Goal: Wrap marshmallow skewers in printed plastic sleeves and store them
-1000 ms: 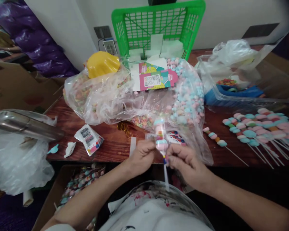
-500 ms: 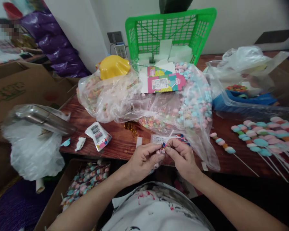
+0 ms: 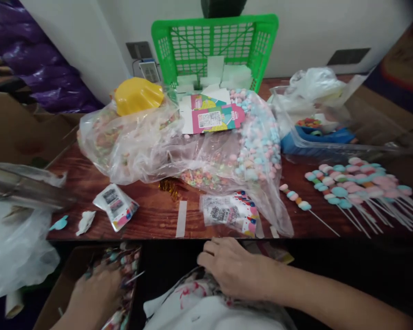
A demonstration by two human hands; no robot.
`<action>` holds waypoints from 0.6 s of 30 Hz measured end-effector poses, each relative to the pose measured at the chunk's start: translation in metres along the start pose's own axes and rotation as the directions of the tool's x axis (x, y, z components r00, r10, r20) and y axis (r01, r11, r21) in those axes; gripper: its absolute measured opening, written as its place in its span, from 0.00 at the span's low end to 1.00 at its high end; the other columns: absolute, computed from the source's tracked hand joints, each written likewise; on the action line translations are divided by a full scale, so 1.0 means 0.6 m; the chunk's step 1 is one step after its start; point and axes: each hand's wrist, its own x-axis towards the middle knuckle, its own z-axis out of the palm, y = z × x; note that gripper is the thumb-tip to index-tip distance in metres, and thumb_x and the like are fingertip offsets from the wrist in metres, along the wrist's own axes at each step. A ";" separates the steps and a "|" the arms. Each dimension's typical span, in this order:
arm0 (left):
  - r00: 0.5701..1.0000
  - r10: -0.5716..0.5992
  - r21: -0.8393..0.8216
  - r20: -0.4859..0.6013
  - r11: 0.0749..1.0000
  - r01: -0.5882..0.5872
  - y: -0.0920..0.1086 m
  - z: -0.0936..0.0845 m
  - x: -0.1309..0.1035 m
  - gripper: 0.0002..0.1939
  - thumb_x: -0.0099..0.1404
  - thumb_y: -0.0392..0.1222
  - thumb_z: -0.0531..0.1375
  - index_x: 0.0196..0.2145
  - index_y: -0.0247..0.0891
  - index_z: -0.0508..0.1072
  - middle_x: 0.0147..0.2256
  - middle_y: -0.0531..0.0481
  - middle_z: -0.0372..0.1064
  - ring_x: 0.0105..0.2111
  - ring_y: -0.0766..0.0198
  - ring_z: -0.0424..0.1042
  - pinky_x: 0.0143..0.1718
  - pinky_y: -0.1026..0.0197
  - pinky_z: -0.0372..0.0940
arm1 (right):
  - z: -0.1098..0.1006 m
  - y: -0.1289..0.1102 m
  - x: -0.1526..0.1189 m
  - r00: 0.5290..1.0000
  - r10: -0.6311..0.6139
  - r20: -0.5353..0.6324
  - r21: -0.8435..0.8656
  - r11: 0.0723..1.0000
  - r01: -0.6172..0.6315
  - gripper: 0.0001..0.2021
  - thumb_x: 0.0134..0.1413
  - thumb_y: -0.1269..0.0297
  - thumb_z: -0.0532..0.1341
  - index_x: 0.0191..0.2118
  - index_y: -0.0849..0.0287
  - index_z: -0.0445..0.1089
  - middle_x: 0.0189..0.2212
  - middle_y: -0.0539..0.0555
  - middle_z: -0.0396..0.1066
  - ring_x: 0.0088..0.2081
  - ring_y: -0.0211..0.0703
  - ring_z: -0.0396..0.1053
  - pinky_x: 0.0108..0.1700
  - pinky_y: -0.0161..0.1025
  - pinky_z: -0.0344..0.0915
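Note:
My left hand (image 3: 96, 288) is over a cardboard box (image 3: 60, 279) of wrapped marshmallow skewers (image 3: 129, 261), below the table's left front edge. Motion smears its fingers, and a white stick (image 3: 135, 277) juts out to their right. Against my shirt, just below the table edge, my right hand (image 3: 229, 266) has its fingers curled inward; whatever they may hold is hidden. Printed clear plastic sleeves (image 3: 223, 214) lie on the table above that hand. One bare marshmallow skewer (image 3: 296, 198) lies to the right, beside a pile of similar skewers (image 3: 361, 183).
Large clear bags of candy (image 3: 151, 146) fill the table's middle, with a flattened printed carton (image 3: 209, 117) on top. Behind stands a green basket (image 3: 215, 23). A plastic bin (image 3: 313, 146) is at right, a metal flask (image 3: 24, 185) at left. Another sleeve stack (image 3: 115, 206) lies near the front.
My hands were together at the table edge, pinching a small wrapped piece; they are now apart. The left has moved down-left to the box, the right down toward my shirt. The view has shifted right.

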 end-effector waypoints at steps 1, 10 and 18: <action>0.999 -0.030 0.073 0.044 0.997 0.027 -0.006 0.007 0.002 0.12 0.55 0.31 0.52 0.24 0.36 0.75 0.29 0.41 0.74 0.34 0.48 0.74 0.30 0.55 0.65 | -0.018 0.004 -0.020 0.999 -0.038 0.014 -0.158 0.987 0.039 0.11 0.45 0.78 0.55 0.36 0.61 0.67 0.36 0.56 0.70 0.38 0.43 0.66 0.41 0.40 0.60; 0.655 0.674 -0.012 -0.342 0.694 -0.720 0.272 -0.077 0.133 0.10 0.61 0.32 0.52 0.38 0.36 0.72 0.40 0.44 0.69 0.41 0.56 0.66 0.45 0.54 0.64 | -0.145 0.142 -0.199 0.601 0.474 -0.644 -0.434 0.421 -0.797 0.10 0.59 0.68 0.51 0.36 0.61 0.69 0.35 0.60 0.71 0.36 0.47 0.69 0.36 0.39 0.58; 0.596 0.790 0.134 -0.145 0.612 -0.779 0.360 -0.089 0.196 0.16 0.57 0.27 0.52 0.43 0.33 0.68 0.45 0.41 0.65 0.45 0.53 0.63 0.43 0.52 0.64 | -0.162 0.237 -0.284 0.522 0.651 -0.551 -0.376 0.364 -0.852 0.11 0.57 0.65 0.55 0.43 0.60 0.69 0.43 0.59 0.71 0.44 0.47 0.69 0.43 0.39 0.58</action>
